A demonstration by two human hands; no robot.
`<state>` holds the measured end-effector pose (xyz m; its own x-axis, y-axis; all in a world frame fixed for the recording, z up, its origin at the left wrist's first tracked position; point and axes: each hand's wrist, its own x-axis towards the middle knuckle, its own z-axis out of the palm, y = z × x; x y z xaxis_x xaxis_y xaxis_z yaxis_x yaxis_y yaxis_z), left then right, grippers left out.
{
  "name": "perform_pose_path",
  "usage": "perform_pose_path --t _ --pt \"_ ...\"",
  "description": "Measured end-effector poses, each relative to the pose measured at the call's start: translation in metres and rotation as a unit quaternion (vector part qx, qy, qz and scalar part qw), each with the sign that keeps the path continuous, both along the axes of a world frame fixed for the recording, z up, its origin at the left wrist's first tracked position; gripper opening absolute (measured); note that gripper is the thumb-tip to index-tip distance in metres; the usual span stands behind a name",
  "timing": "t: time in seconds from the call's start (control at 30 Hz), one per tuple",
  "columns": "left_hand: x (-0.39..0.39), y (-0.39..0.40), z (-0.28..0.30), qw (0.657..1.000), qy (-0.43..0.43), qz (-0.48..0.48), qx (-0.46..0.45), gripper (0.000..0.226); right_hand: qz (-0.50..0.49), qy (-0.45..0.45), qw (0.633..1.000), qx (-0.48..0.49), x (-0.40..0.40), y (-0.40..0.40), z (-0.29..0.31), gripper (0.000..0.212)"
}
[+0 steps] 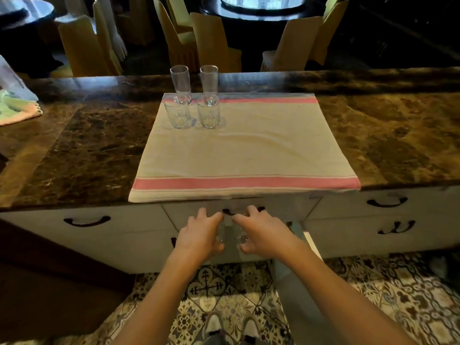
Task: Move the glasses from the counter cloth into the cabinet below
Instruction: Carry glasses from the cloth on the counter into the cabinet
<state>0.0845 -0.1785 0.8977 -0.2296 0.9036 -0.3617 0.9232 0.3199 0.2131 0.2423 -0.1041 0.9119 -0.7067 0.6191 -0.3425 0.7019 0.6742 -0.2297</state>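
A dark brown marble counter (74, 135) runs across the room. White drawers (99, 227) with black curved handles (87, 221) sit under it. The floor (373, 295) has patterned tiles. Behind the counter stand chairs in yellow covers (211, 43) around a dark round table (261, 8). The room is dim.

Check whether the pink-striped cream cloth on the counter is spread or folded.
Spread: the pink-striped cream cloth lies flat on the brown marble counter, both pink stripes showing.

glasses in the hands (230, 235) mostly covered by fingers (blurred), cabinet interior unseen
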Motion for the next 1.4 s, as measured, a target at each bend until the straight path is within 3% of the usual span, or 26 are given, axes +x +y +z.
perform_pose_path --t 0.4,0.7,0.83,0.97,1.17,1.3,1.4 --pt "-0.014 -0.003 -0.102 0.998 0.008 -0.003 -0.060 0.068 -0.061 -0.026 0.997 -0.042 -0.021 -0.014 -0.124 0.067" --pt "-0.018 0.023 -0.246 0.993 -0.013 0.022 -0.118 0.070 -0.064 -0.026 0.996 -0.050 -0.023 0.014 -0.258 0.067" --pt "-0.027 0.047 -0.320 0.987 -0.051 0.061 -0.142 0.053 -0.060 -0.037 0.996 -0.063 -0.028 0.042 -0.328 0.058" --pt "-0.038 0.078 -0.403 0.990 -0.067 0.056 -0.111 0.059 -0.066 -0.036 0.992 -0.102 -0.041 0.077 -0.408 0.074" --pt "-0.054 0.111 -0.494 0.999 -0.008 0.007 -0.045 0.069 -0.055 0.081 0.994 -0.047 -0.046 0.115 -0.511 0.057" --pt "-0.068 0.137 -0.545 1.000 0.019 -0.019 -0.003 0.063 -0.056 0.052 0.997 -0.023 -0.065 0.145 -0.566 0.048" --pt "-0.080 0.159 -0.576 0.998 0.049 -0.043 0.012 0.068 -0.044 0.027 0.999 0.016 -0.078 0.165 -0.604 0.065"
